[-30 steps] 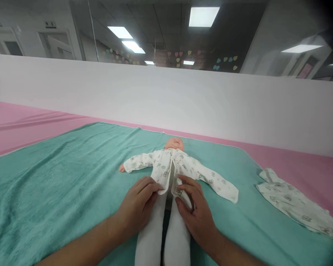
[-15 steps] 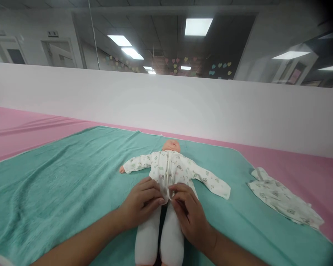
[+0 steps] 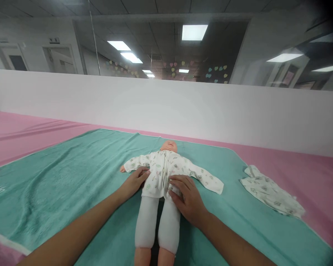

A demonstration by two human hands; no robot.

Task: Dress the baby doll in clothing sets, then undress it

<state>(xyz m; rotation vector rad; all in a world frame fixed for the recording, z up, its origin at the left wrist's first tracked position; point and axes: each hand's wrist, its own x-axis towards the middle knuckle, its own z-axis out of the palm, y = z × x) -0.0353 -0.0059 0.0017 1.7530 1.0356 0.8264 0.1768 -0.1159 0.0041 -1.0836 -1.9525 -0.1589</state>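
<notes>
Baby doll (image 3: pixel 169 146) supine on green blanket (image 3: pixel 72 177), wearing patterned jacket (image 3: pixel 157 177). Left hand (image 3: pixel 135 181) at jacket's side, fingers slightly curled; right hand (image 3: pixel 189 199) on its front, fingers loosely spread, grip unclear.

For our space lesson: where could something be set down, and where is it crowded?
The teal blanket has a wide bare patch between left forearm and pink mat, and a smaller one between the doll and the loose printed garment. The jacket is crowded: left hand at its side, right hand over its front.
</notes>
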